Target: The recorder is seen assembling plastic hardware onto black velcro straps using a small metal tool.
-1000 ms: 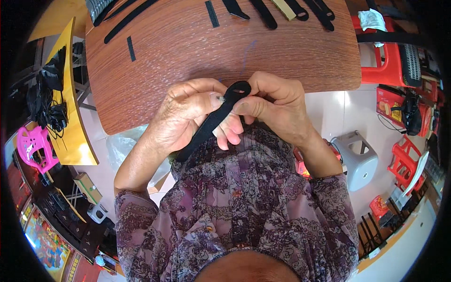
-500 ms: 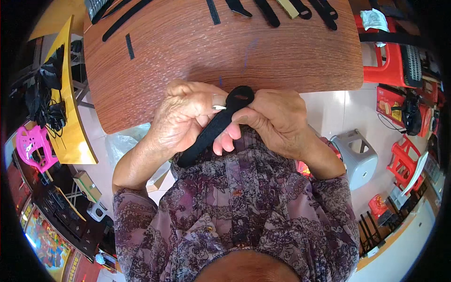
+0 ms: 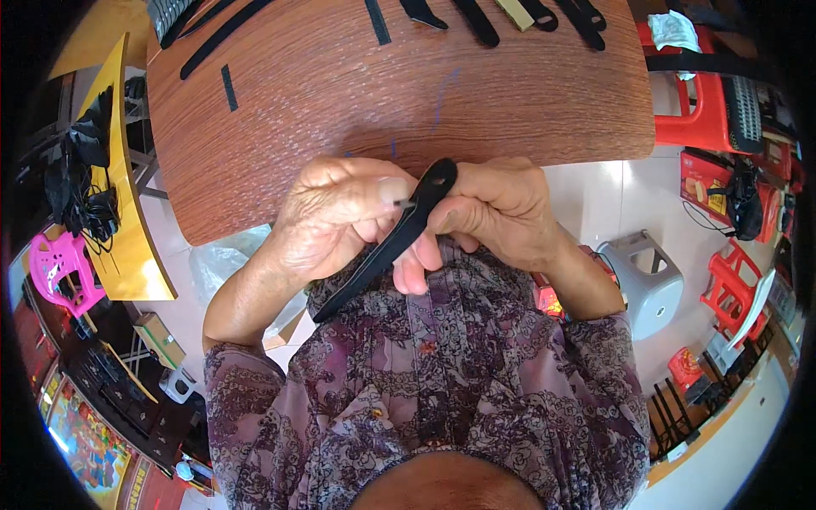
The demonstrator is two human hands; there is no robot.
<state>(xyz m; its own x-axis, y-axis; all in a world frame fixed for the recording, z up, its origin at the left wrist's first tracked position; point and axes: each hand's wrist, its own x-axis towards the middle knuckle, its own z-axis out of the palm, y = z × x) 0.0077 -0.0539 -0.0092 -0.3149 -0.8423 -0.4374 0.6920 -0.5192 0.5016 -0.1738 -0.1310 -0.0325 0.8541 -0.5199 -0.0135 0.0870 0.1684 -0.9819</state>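
A black fabric strap (image 3: 387, 255) with a rounded, holed end hangs slantwise between my hands, just past the table's near edge. My right hand (image 3: 501, 200) pinches it close below the rounded end, thumb on top. My left hand (image 3: 340, 208) is closed at the strap's left edge, its thumb and fingertips pressed against it near the hole. A tiny dark bit shows at the left thumb tip; what it is cannot be made out. The strap's lower end points down toward my lap.
On the brown wooden table (image 3: 280, 136), several black straps (image 3: 476, 21) lie along the far side, with a short dark strip (image 3: 229, 88) at the left. A yellow table (image 3: 140, 229) holding black cables stands left. Red stools (image 3: 701, 115) and a grey stool (image 3: 646, 285) are on the right.
The strap has turned more edge-on, so its hole looks narrower. My left thumb has shifted slightly along its edge, and my right hand has tilted with it.
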